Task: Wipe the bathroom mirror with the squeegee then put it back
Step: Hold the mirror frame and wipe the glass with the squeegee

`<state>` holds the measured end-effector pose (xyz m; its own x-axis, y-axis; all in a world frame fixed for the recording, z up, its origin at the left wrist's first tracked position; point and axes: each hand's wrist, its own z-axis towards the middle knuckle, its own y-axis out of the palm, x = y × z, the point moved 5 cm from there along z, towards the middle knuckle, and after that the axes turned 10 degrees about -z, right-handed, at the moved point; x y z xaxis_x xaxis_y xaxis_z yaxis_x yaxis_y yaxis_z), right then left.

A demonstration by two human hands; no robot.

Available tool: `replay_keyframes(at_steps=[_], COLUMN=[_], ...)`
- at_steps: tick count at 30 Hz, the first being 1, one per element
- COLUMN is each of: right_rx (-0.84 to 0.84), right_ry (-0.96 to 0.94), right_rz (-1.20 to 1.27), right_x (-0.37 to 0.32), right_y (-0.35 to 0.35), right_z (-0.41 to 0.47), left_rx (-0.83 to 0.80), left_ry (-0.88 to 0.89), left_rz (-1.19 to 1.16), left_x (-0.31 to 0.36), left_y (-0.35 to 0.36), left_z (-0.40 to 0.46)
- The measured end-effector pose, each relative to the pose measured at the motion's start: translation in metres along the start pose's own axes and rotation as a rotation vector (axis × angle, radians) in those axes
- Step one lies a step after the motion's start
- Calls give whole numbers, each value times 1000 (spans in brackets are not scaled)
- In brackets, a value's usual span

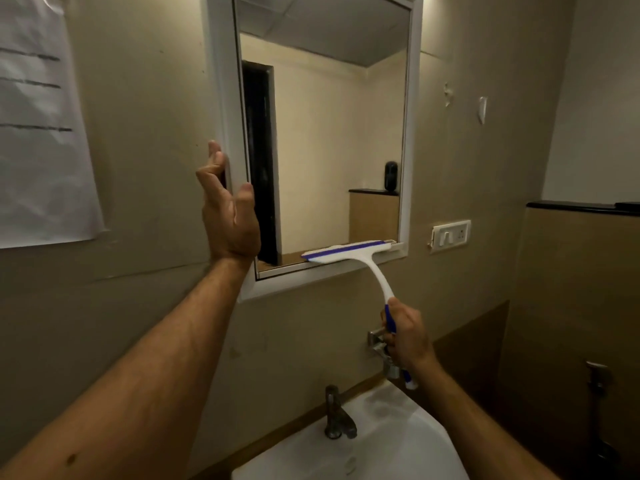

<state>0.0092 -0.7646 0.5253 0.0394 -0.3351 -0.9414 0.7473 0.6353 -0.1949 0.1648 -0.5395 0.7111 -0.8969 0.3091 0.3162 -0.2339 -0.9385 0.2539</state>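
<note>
Bracing: left hand [228,209] is gripping the mirror's white frame [227,109] at its left edge, centre-left of the frame, thumb on the front face and fingers wrapping behind. Likely steadying the cabinet while the blade is pressing on the glass.
Squeegee position: squeegee [349,252] is sitting with its blade flat across the bottom of the mirror [329,140], right half, just above the lower rail. Looks like the end of 1 downward pass.
Right hand: right hand [407,336] is clenching the blue grip low on the handle, lower centre-right, giving leverage to keep the blade angled against the glass.
Below: sink [398,441] and tap [337,415] are sitting under the stroke, so drips are falling into the basin.
Writing: paper sheet [41,126], upper left, is showing 3 dark lines; unreadable. Switch plate [450,235], right of the mirror, no legible marking. Squeegee brand not visible.
Return spot: cannot tell from this view.
</note>
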Motion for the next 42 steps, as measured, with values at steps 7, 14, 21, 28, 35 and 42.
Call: replay_keyframes(at_steps=[7, 14, 21, 28, 35, 42], right_rx=[-28, -7, 2, -28, -34, -67], right_ry=[-145, -225, -288, -286, -265, -289], right_rz=[78, 2, 3, 20, -78, -17], right_x=[-89, -58, -83, -76, -31, -66], right_y=[33, 58, 51, 66, 61, 57], right_z=[4, -20, -12, -10, -21, -17], left_rx=[28, -26, -35, -75, -83, -58], left_ry=[-40, -55, 0, 79, 21, -22], left_rz=[-64, -38, 48, 62, -3, -62], left_x=[3, 0, -1, -7, -16, -13], left_y=[0, -5, -4, -4, -4, -5], left_z=[-3, -4, -5, -6, -8, -8])
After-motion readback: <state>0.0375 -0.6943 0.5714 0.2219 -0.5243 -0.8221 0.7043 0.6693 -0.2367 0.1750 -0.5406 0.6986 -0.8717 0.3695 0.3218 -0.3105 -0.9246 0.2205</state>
